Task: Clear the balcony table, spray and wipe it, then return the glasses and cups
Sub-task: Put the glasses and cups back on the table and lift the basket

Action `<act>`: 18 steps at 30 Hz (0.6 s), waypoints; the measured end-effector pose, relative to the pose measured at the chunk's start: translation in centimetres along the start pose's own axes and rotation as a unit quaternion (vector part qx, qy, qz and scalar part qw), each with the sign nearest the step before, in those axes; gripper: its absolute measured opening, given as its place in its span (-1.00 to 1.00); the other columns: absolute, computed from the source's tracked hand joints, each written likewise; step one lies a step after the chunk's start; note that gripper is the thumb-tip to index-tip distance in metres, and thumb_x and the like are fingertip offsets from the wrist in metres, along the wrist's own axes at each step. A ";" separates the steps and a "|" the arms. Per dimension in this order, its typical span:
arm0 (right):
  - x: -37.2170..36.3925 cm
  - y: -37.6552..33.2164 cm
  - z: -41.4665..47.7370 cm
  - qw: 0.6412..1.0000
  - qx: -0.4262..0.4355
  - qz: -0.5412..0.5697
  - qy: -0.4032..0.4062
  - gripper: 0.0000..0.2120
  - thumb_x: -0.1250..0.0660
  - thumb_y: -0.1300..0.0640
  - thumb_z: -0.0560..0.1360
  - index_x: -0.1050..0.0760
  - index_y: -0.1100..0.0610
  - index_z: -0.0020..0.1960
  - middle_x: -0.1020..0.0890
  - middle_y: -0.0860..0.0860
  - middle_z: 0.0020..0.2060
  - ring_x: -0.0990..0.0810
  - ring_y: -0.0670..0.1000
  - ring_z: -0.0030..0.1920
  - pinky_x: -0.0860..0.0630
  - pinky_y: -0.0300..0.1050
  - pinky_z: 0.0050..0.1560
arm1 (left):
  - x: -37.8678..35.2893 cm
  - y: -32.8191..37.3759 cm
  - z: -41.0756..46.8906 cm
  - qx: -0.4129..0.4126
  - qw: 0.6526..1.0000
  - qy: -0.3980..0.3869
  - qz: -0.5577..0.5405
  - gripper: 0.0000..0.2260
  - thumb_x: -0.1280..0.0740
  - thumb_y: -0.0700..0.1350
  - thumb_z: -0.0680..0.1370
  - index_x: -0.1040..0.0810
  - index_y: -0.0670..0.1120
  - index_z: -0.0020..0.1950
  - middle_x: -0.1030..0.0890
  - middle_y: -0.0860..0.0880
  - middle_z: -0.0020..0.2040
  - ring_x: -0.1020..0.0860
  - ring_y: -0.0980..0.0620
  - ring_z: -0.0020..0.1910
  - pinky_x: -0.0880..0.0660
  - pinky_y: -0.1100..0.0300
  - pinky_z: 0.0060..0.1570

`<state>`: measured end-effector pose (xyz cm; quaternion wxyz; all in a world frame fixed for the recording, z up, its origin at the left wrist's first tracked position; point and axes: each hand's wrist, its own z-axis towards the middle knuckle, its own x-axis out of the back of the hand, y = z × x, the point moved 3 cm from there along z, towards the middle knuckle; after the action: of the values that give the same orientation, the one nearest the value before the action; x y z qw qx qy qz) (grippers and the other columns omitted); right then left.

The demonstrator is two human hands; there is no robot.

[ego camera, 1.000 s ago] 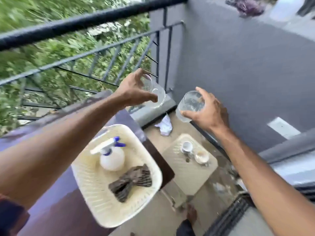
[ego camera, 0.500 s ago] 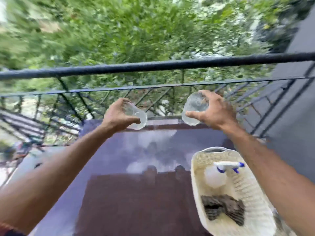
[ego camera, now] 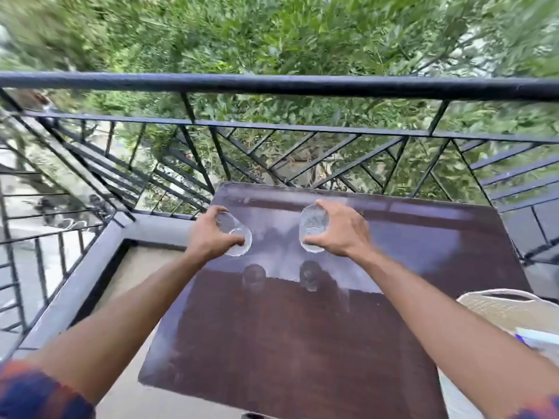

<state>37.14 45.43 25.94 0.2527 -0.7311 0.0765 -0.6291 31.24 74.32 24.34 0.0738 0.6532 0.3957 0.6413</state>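
Whereas half a second ago both glasses were held up near the railing, they now hover low over the far half of the table (ego camera: 302, 343): left hand (ego camera: 208, 237) closed round the tilted left glass (ego camera: 236, 237), right hand (ego camera: 338, 229) closed round the right glass (ego camera: 313, 228). Placement appears imminent. The dark top is bare and glossy, basket (ego camera: 499, 309) at its right edge, railing (ego camera: 272, 84) beyond.

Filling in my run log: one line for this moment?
left hand: holds glass | right hand: holds second glass | both above table | basket at right edge
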 end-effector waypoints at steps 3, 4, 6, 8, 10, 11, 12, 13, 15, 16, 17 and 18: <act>-3.4 -1.1 2.9 0.999 -0.035 0.006 -0.003 -0.10 -0.46 -0.30 0.17 -0.32 -0.14 0.47 -0.49 -0.05 0.38 -0.47 0.11 0.34 -0.50 0.05 0.27 | -1.1 -1.2 4.9 -0.045 0.997 -0.040 0.055 -0.22 -0.47 0.16 0.09 -0.53 0.09 0.32 -0.62 -0.14 0.04 -0.58 -0.14 0.09 -0.54 0.07 0.09; -4.4 -1.3 4.0 0.999 -0.049 0.003 -0.005 -0.10 -0.48 -0.27 0.19 -0.32 -0.13 0.48 -0.48 -0.05 0.37 -0.46 0.12 0.33 -0.48 0.02 0.26 | -1.5 -1.5 6.4 -0.057 0.995 -0.054 0.067 -0.22 -0.45 0.16 0.09 -0.53 0.12 0.33 -0.62 -0.15 0.05 -0.59 -0.15 0.10 -0.52 0.08 0.11; -5.9 -2.0 6.0 0.998 -0.070 -0.003 -0.004 -0.12 -0.50 -0.22 0.22 -0.31 -0.13 0.49 -0.47 -0.05 0.35 -0.45 0.12 0.31 -0.48 0.01 0.21 | -2.3 -1.9 9.3 -0.075 0.990 -0.080 0.088 -0.21 -0.43 0.17 0.10 -0.50 0.18 0.37 -0.61 -0.18 0.09 -0.59 -0.17 0.12 -0.49 0.07 0.14; -7.1 -2.3 7.8 0.996 -0.088 0.000 0.000 -0.14 -0.50 -0.21 0.23 -0.30 -0.15 0.49 -0.46 -0.06 0.34 -0.44 0.11 0.31 -0.51 0.03 0.20 | -3.0 -2.2 11.7 -0.088 0.986 -0.095 0.100 -0.19 -0.44 0.17 0.12 -0.48 0.22 0.41 -0.59 -0.19 0.11 -0.58 -0.21 0.13 -0.50 0.05 0.14; -8.1 -2.6 9.3 0.995 -0.102 0.002 0.001 -0.14 -0.50 -0.20 0.24 -0.30 -0.16 0.48 -0.46 -0.07 0.33 -0.43 0.10 0.31 -0.50 0.03 0.18 | -3.5 -2.3 13.6 -0.093 0.984 -0.101 0.111 -0.17 -0.43 0.20 0.11 -0.45 0.26 0.42 -0.57 -0.18 0.10 -0.56 -0.24 0.14 -0.54 -0.01 0.16; -8.5 -2.7 10.0 0.994 -0.113 0.004 0.003 -0.14 -0.50 -0.20 0.23 -0.30 -0.17 0.48 -0.45 -0.08 0.33 -0.43 0.10 0.31 -0.49 0.02 0.18 | -3.9 -2.5 14.5 -0.096 0.982 -0.108 0.121 -0.15 -0.40 0.23 0.10 -0.44 0.28 0.43 -0.56 -0.16 0.10 -0.55 -0.25 0.16 -0.55 -0.05 0.17; -8.8 -2.9 10.6 0.993 -0.121 0.006 0.005 -0.15 -0.50 -0.20 0.23 -0.30 -0.17 0.48 -0.45 -0.09 0.33 -0.43 0.09 0.31 -0.49 0.02 0.18 | -4.2 -2.5 15.0 -0.100 0.979 -0.117 0.131 -0.14 -0.38 0.24 0.09 -0.42 0.29 0.44 -0.56 -0.16 0.12 -0.54 -0.26 0.18 -0.55 -0.08 0.18; -9.1 -3.0 11.0 0.992 -0.125 0.006 0.007 -0.15 -0.50 -0.21 0.23 -0.30 -0.18 0.47 -0.46 -0.09 0.34 -0.43 0.09 0.32 -0.48 0.02 0.19 | -4.6 -2.6 15.3 -0.102 0.977 -0.124 0.138 -0.13 -0.37 0.23 0.09 -0.42 0.28 0.45 -0.56 -0.16 0.15 -0.53 -0.26 0.21 -0.54 -0.11 0.19; -9.7 -3.2 12.2 0.992 -0.129 0.004 0.006 -0.15 -0.49 -0.22 0.23 -0.30 -0.18 0.48 -0.46 -0.09 0.34 -0.43 0.08 0.31 -0.48 0.02 0.20 | -5.0 -2.5 15.8 -0.107 0.974 -0.129 0.151 -0.15 -0.37 0.20 0.12 -0.41 0.29 0.47 -0.55 -0.15 0.18 -0.51 -0.26 0.24 -0.53 -0.16 0.20; -10.1 -3.3 12.6 0.992 -0.129 0.004 0.004 -0.14 -0.49 -0.23 0.23 -0.29 -0.18 0.48 -0.46 -0.09 0.33 -0.43 0.08 0.31 -0.48 0.02 0.20 | -5.2 -2.6 15.8 -0.107 0.973 -0.126 0.160 -0.16 -0.37 0.19 0.15 -0.39 0.30 0.48 -0.55 -0.15 0.19 -0.50 -0.26 0.25 -0.53 -0.18 0.20; -10.4 -3.3 13.0 0.992 -0.128 0.003 0.004 -0.14 -0.48 -0.24 0.23 -0.29 -0.18 0.48 -0.46 -0.09 0.33 -0.43 0.08 0.31 -0.48 0.02 0.20 | -5.4 -2.7 16.0 -0.110 0.972 -0.123 0.167 -0.17 -0.36 0.19 0.17 -0.38 0.30 0.49 -0.54 -0.14 0.21 -0.50 -0.26 0.26 -0.53 -0.18 0.20; -10.7 -3.4 13.3 0.992 -0.129 0.001 0.003 -0.13 -0.48 -0.26 0.22 -0.29 -0.18 0.48 -0.46 -0.08 0.32 -0.43 0.08 0.30 -0.48 0.02 0.19 | -5.5 -2.8 16.2 -0.112 0.971 -0.123 0.175 -0.17 -0.35 0.19 0.18 -0.36 0.31 0.50 -0.53 -0.14 0.22 -0.49 -0.26 0.26 -0.53 -0.17 0.21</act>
<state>47.05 56.58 17.06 0.1569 -0.7553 0.1589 -0.6161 45.30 79.53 15.63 0.0811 0.7735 0.1894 0.5994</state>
